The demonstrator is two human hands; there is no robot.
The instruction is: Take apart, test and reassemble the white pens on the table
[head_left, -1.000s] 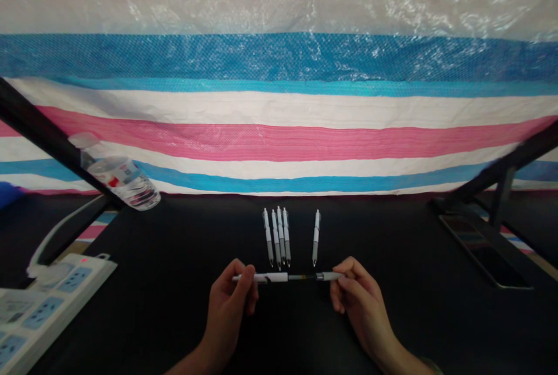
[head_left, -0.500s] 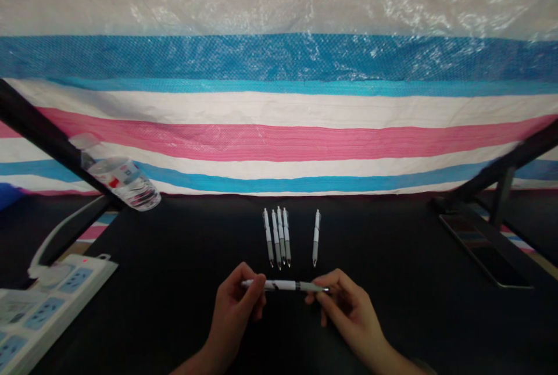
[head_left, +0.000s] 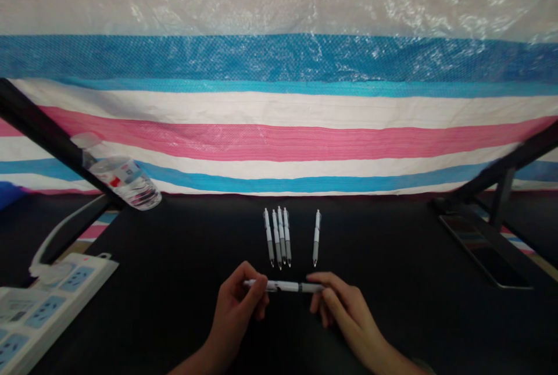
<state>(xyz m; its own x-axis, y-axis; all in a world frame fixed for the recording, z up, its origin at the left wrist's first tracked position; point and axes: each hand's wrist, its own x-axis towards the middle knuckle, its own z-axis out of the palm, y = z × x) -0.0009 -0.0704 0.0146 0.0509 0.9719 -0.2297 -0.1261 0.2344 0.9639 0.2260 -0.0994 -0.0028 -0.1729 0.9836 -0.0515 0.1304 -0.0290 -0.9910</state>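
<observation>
A white pen (head_left: 286,286) with a grey grip lies level between my two hands above the black table. My left hand (head_left: 244,293) pinches its clip end between thumb and fingers. At the grey end, my right hand (head_left: 342,302) closes its thumb and fingers around the tip, which they hide. Just beyond my hands lies a group of several similar white and grey pens (head_left: 278,237), side by side with tips toward me. One more pen (head_left: 316,238) rests apart, to their right.
A white power strip (head_left: 65,299) with a plugged-in cable is at the left. Behind it a clear plastic bottle (head_left: 126,180) leans by a black bar. A dark phone (head_left: 483,250) lies at the right. Striped plastic sheeting (head_left: 279,142) hangs behind the black table (head_left: 392,247).
My right hand's fingers have shifted along the pen's grey end and now cover the tip that showed before. My left hand keeps its hold, almost still.
</observation>
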